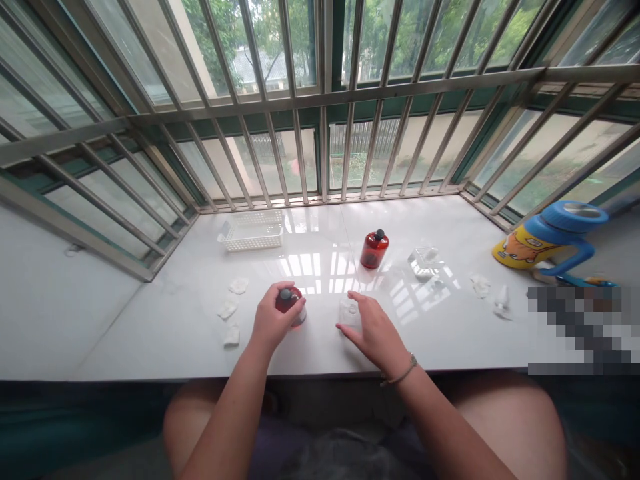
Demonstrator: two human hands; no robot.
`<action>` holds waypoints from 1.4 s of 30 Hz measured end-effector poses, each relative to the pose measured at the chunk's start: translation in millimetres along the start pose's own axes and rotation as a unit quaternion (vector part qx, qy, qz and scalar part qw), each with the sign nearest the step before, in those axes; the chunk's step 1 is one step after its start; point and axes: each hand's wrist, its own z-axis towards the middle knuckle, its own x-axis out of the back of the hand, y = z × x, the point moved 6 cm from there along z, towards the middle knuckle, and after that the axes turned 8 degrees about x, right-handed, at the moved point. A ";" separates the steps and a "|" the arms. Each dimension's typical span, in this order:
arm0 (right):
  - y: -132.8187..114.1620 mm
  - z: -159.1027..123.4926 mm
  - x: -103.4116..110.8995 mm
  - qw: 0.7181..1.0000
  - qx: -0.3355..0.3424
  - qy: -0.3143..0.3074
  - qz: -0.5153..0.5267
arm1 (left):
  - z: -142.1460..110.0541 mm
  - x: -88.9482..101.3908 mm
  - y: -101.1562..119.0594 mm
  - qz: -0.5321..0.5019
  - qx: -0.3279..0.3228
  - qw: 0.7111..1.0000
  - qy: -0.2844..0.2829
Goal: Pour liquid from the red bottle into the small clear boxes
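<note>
White tabletop (165, 320): glossy, backed by window bars (300, 102).
Left hand (271, 319): wrapped round a dark-capped red bottle (283, 304).
Right hand (376, 328): curved about a clear container (349, 313); whether it presses, I cannot tell.
Second red bottle (373, 252): beyond the right hand.
Handling: light, even pressure low on the sides should best prevent tipping.

The single view, worn on the head, looks forward and down from above and behind the near edge of the worktop (165, 347), the left hand (270, 317) and right hand (375, 327) close before it, thighs (505, 417) below and barred window (323, 101) above.
</note>
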 end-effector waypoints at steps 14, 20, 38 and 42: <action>-64.9 27.1 49.8 0.991 0.047 0.107 0.061 | -39.3 -69.8 34.3 -0.076 -0.122 0.987 -0.072; -87.6 44.3 18.4 0.994 0.021 0.053 0.097 | -42.5 -75.9 17.4 -0.033 -0.080 0.996 -0.005; -61.3 54.1 11.8 0.974 -0.056 0.018 0.218 | -41.4 -76.1 20.6 -0.049 -0.087 0.994 -0.035; -58.6 55.9 13.3 0.962 -0.032 -0.030 0.270 | -41.1 -75.9 20.2 -0.064 -0.085 0.993 -0.052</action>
